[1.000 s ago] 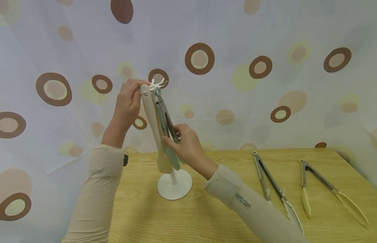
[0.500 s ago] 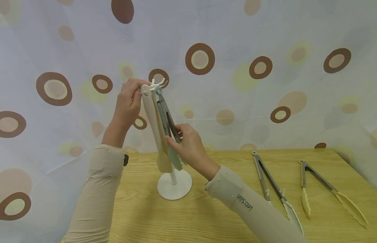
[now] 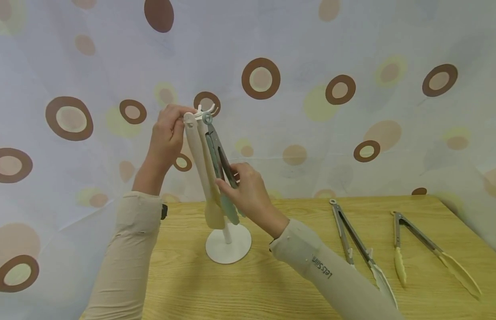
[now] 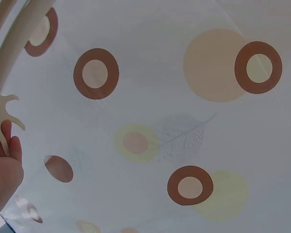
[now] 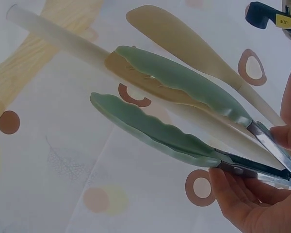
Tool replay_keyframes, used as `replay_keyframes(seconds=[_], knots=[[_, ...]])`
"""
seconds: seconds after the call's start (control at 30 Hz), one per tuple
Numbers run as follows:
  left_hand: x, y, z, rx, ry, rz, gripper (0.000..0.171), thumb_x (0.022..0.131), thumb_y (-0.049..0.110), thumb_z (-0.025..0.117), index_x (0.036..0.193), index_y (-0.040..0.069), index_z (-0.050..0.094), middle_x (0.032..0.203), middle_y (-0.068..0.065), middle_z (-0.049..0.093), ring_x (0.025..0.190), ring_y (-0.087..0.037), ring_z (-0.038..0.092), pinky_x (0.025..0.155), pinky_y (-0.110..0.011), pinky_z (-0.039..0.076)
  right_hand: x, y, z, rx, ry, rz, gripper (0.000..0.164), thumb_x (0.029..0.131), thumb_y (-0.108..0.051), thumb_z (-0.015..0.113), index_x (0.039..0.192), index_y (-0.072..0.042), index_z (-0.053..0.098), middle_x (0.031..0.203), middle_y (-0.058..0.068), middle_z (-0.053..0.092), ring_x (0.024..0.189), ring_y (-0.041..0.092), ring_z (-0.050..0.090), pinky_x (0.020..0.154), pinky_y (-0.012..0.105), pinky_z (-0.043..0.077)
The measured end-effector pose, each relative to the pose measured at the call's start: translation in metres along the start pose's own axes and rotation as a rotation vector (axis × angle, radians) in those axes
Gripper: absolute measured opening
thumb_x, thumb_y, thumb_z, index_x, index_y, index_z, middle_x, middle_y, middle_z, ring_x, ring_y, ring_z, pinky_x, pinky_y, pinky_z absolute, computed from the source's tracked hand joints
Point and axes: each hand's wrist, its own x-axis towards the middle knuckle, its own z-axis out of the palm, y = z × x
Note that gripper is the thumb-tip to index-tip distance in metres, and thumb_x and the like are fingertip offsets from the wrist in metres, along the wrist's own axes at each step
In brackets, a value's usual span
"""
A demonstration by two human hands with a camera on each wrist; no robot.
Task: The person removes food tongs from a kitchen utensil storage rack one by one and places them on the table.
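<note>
In the head view my left hand (image 3: 168,129) holds the white hook top (image 3: 208,109) of an upright utensil stand; the left wrist view shows fingertips of that hand (image 4: 7,177) pinching one curved hook (image 4: 5,145). My right hand (image 3: 251,191) grips the metal arms of a pair of green-tipped tongs (image 3: 229,208), thumb on one side and fingers on the other. The tongs slant down, their hanging ring right at a hook. Their green heads (image 5: 179,82) stand spread in the right wrist view. Beside them hangs a beige spatula (image 3: 214,215), with a slotted beige utensil (image 5: 140,80) behind.
The stand's round white base (image 3: 228,251) rests on the wooden table (image 3: 271,284). To the right lie white-tipped tongs (image 3: 353,231) and yellow-tipped tongs (image 3: 421,240), both spread. A dotted curtain (image 3: 295,115) hangs behind the table.
My right hand has shifted slightly right, carrying the lower part of the green tongs with it. My left hand keeps its hold on the stand's top.
</note>
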Motion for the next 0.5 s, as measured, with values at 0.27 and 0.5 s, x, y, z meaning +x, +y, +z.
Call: replay_keyframes(seconds=[0.27,0.5], knots=[[-0.0007,0.0016,-0.0003,0.020,-0.005,0.001,0.027,0.095,0.000,0.039,0.105,-0.002,0.064,0.106,-0.018,0.062,0.101,-0.032,0.051,0.092,-0.040,0.033,-0.0013,-0.0020,-0.0026,0.009,0.009,-0.008,0.035,0.087,-0.020,0.071,0.110,0.006,0.062,0.099,0.015,0.061,0.089,0.026,0.061,0.074,0.034,0.054],[-0.0001,0.0022,-0.0007,0.026,-0.006,0.005,0.028,0.095,-0.001,0.039,0.106,-0.003,0.065,0.106,-0.018,0.062,0.101,-0.032,0.051,0.092,-0.040,0.033,-0.0015,-0.0021,-0.0035,0.021,0.027,-0.020,0.036,0.088,-0.019,0.070,0.111,0.006,0.061,0.100,0.016,0.060,0.090,0.027,0.061,0.075,0.037,0.054]])
